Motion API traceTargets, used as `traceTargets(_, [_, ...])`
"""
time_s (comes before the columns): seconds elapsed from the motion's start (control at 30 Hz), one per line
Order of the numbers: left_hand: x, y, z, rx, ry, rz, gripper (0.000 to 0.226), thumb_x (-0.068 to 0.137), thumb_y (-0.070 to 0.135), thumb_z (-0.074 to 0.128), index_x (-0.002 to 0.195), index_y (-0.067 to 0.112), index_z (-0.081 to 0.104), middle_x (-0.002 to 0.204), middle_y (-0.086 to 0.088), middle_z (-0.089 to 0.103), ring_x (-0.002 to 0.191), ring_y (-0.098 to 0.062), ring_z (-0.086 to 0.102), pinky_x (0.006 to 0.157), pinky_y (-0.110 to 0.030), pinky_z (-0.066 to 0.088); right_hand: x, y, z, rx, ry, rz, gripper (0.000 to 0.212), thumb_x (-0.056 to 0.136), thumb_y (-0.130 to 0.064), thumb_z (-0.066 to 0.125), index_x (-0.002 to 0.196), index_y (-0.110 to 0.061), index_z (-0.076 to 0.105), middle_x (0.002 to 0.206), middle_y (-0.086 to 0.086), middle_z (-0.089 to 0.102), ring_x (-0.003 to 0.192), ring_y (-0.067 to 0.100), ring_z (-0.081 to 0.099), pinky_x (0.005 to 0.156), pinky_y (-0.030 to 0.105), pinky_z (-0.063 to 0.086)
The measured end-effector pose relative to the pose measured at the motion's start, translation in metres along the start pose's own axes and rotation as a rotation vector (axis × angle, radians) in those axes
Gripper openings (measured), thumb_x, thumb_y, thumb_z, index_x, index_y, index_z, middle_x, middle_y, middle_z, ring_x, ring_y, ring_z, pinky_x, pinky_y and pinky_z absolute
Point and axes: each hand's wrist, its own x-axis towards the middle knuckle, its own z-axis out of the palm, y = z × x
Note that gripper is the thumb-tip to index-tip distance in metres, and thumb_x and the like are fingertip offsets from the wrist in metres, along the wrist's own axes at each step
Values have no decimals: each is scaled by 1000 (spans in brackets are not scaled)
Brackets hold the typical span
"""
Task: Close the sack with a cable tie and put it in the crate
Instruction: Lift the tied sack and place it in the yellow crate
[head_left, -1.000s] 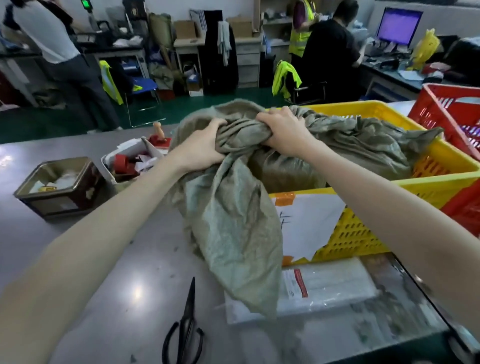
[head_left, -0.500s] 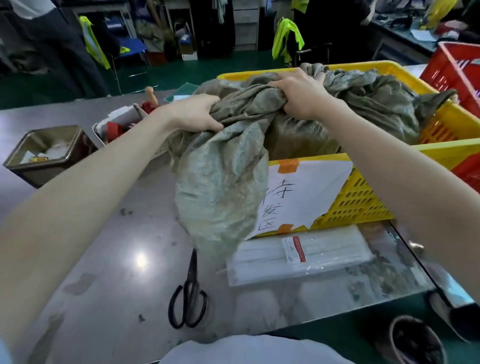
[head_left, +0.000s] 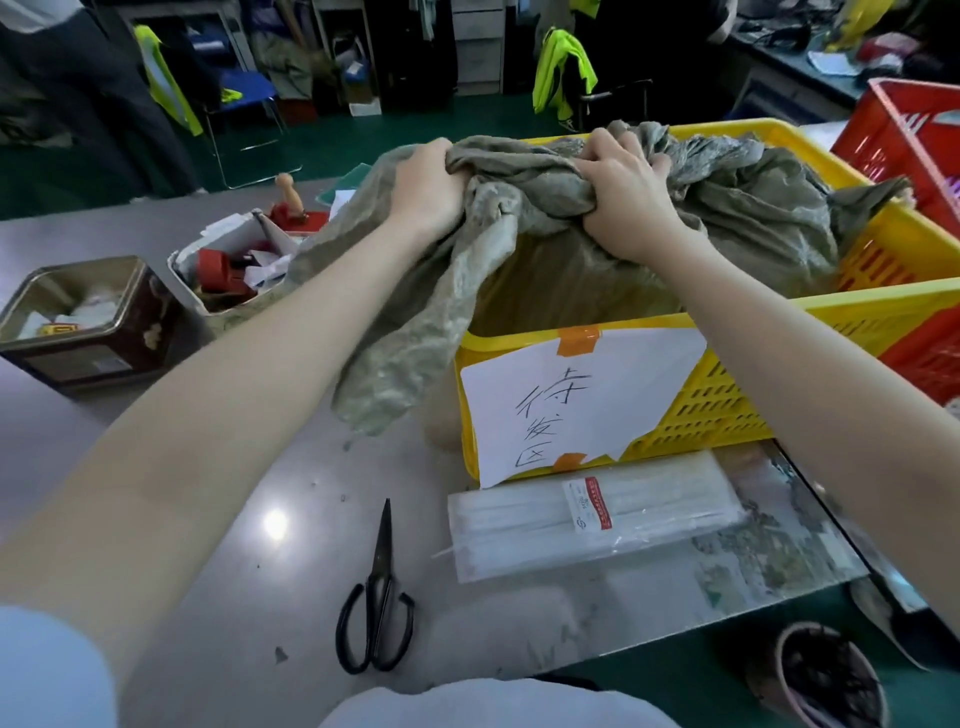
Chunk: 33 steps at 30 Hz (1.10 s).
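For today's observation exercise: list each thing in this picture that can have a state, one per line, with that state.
Sack: partly in the crate, one end hanging outside; no tie visible.
Left hand: grips the sack.
Right hand: grips the sack.
Yellow crate: holds the sack.
Scissors: closed, lying flat.
Tin box: lid off.

scissors (head_left: 375, 597), tin box (head_left: 88, 322), red crate (head_left: 914, 140)

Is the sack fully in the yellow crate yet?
No. The sack lies partly in the crate; one end hangs over its left rim, both hands gripping it.
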Motion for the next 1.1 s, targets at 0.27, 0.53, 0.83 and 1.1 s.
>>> traceTargets(0.27, [15, 27, 26, -564, 75, -178, 33, 98, 0, 39, 71, 19, 44, 96, -11, 60, 83, -14, 49, 59, -12, 40, 2, 12, 3, 88, 65, 56, 28, 74, -1, 51, 100, -7, 57, 111, 17, 45, 106, 35, 41, 86, 51, 32])
traceTargets(0.53, [15, 35, 99, -1164, -71, -419, 36, 94, 43, 35, 118, 18, 45, 106, -11, 56, 103, -26, 55, 98, -45, 48, 1, 44, 9, 196, 71, 173, 40, 78, -3, 52, 117, -15, 55, 115, 14, 46, 109, 35, 42, 85, 49, 35])
traceTargets(0.83, [11, 19, 23, 195, -476, -21, 76, 91, 31, 48, 150, 3, 9, 129, -12, 52, 114, -26, 52, 91, -43, 45, 7, 35, 14, 146, 66, 151, 33, 82, -9, 51, 113, -19, 53, 113, 13, 45, 106, 34, 42, 85, 51, 35])
traceTargets(1.1, [-38, 34, 5, 149, -573, 11, 121, 74, 71, 61, 150, 25, -20, 163, -2, -9, 149, -26, 0, 116, -52, 11, 4, 29, 12, 121, 68, 152, 35, 79, -5, 50, 112, -15, 52, 115, 14, 45, 107, 33, 42, 88, 51, 34])
